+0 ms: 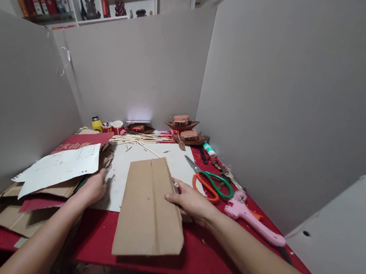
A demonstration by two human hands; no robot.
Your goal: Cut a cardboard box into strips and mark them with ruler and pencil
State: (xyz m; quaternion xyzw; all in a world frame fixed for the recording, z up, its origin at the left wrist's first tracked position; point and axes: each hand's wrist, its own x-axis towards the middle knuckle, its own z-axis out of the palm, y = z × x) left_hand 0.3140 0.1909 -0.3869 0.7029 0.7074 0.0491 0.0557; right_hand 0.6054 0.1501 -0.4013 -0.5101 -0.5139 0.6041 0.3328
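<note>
A flat brown cardboard piece [146, 206] with a crease down its length is in my right hand [193, 203]. The thumb lies on top of its right edge and the other fingers go underneath, with something small and pale showing by them. At the right edge of a loose stack of cardboard sheets [29, 219] is my left hand [94, 186], its fingers curled around that edge and partly hidden. A white paper sheet with pencil marks [66, 164] and a red printed board [78, 142] lie on this stack.
Scissors with orange and green handles [213, 186] and a pink glue gun [256, 219] lie at right. Thin wooden sticks [144, 137] spread across a white board [123, 159]. Model boats [190, 137], cups [117, 127] and a yellow bottle [96, 124] stand behind. Grey panels [139, 64] surround the table.
</note>
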